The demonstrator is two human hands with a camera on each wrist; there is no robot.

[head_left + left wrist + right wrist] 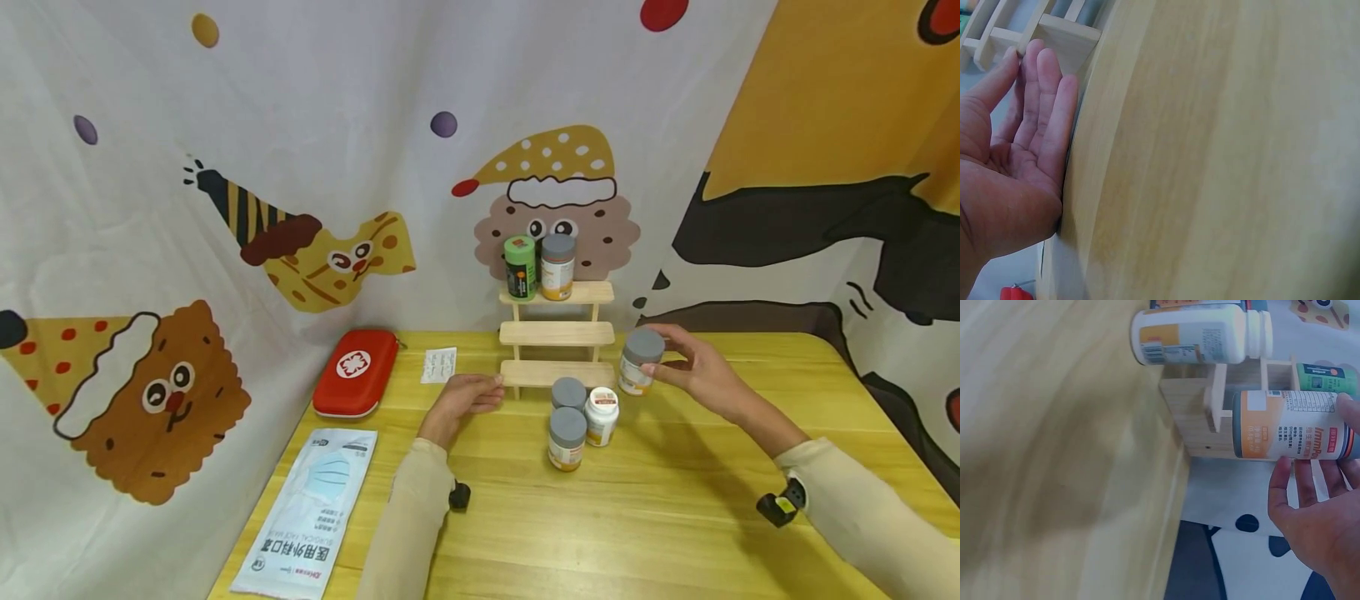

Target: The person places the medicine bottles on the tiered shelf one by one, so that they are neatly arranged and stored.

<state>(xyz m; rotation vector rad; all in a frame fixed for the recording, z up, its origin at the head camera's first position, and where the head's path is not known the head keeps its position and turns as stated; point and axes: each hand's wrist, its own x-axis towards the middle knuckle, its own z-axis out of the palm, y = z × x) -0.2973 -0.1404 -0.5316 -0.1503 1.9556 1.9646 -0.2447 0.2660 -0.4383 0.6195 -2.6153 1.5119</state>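
My right hand (701, 375) holds a grey-lidded supplement bottle (637, 367) by its upper part, off the right end of a small three-step wooden shelf (557, 334). The right wrist view shows the bottle's orange and white label (1285, 425), with thumb and fingers on opposite sides near the lid. My left hand (468, 400) pinches the left end of the shelf's lowest step between thumb and fingertips. On the top step stand a green-lidded bottle (521, 271) and another grey-lidded bottle (557, 271).
In front of the shelf stand a white-capped bottle (602, 421), a grey-lidded bottle (567, 442) and another partly hidden behind it. To the left lie a red first-aid case (356, 371), a small printed card (438, 365) and a face mask packet (307, 512). A cartoon-print curtain (337, 100) hangs behind.
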